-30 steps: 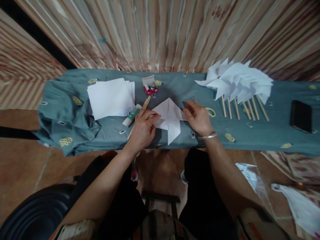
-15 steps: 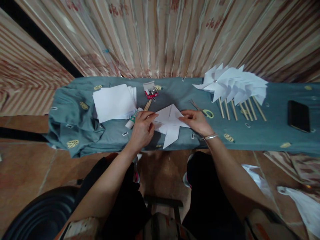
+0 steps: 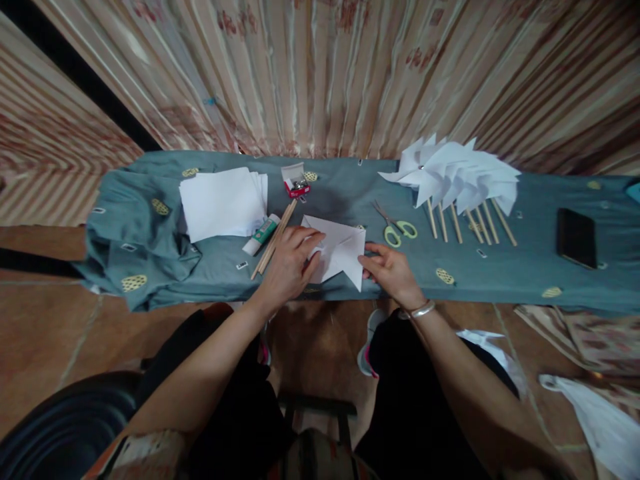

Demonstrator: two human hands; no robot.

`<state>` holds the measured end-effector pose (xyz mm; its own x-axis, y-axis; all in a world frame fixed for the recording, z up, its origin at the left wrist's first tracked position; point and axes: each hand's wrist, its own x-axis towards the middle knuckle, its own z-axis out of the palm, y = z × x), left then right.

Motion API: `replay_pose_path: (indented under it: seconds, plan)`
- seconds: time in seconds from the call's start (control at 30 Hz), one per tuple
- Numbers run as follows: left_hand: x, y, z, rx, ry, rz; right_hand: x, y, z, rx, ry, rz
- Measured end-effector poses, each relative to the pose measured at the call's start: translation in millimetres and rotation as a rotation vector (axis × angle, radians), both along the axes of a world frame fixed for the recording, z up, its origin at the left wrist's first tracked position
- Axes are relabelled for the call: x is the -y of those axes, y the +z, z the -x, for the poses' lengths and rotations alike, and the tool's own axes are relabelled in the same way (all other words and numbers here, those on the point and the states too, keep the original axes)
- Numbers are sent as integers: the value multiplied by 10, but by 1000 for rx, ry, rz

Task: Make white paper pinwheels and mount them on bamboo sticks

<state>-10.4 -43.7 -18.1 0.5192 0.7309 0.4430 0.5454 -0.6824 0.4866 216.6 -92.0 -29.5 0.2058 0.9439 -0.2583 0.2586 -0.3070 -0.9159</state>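
Observation:
A white paper pinwheel (image 3: pixel 336 252), cut and partly folded, lies between my hands near the front edge of the cloth-covered table. My left hand (image 3: pixel 291 262) bends over its left side, thumb and fingers closed on the paper and hiding part of it. At the right edge, my right hand (image 3: pixel 393 270) pinches the paper between thumb and fingers. Beside my left hand are thin wooden sticks (image 3: pixel 273 241) and a green-and-white glue stick (image 3: pixel 261 234). Scissors (image 3: pixel 395 225) with green handles lie open just beyond my right hand.
A stack of white paper (image 3: pixel 223 203) lies at left, with a small red box (image 3: pixel 296 181) of metal pins behind the sticks. Several finished pinwheels (image 3: pixel 457 173) on sticks overlap at the back right. A black phone (image 3: pixel 577 237) lies further right. A curtain (image 3: pixel 320 80) hangs behind the table.
The pinwheel has been turned and its blades now lie differently. My right hand has shifted down to its right edge. The scissors and sticks show more fully.

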Motion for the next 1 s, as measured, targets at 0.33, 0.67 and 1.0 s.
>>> replay_pose_path:
  seconds: [0.33,0.67,1.0]
  plan:
    - [45,-15,-28,-56,-22,-29,228,102,-38,416,204,-62]
    - [480,-53,-315,-383,-279,-74,151,77,-116,882,255,-424]
    - [409,-17,-253,-489,-262,-116,128,-14,-164,848,304,-503]
